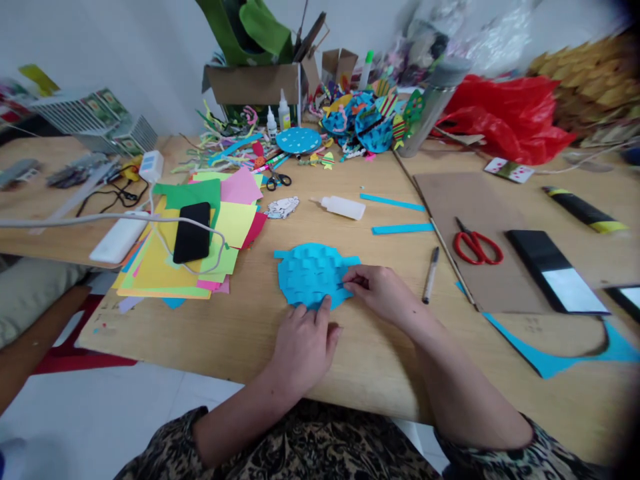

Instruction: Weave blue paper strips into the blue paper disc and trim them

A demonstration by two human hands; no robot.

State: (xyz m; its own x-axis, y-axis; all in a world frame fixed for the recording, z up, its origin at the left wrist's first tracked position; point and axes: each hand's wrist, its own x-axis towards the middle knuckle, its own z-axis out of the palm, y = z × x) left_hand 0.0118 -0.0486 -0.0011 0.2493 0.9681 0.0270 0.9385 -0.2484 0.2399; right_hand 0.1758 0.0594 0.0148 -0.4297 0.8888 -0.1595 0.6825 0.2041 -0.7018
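Observation:
A round blue paper piece [314, 267] lies flat on the table, with raised strips woven through slits in it. Strip ends stick out at its upper left and upper right. My left hand [305, 343] rests at the near edge, its index finger stretched out onto the paper and its thumb apart. At the right edge, my right hand [375, 290] pinches the blue paper; whether it grips a strip or the rim is hidden by the fingers. Two loose blue paper strips [400, 229] lie beyond, beside a white glue bottle [345, 207].
Coloured paper sheets [150, 273] with a black phone [192, 233] lie left. To the right are a pen [431, 275], red-handled scissors [477, 248] on brown cardboard [450, 193], and a blue paper offcut [545, 363]. Craft pieces [370, 120] crowd the back. Another person's arm [35, 347] shows left.

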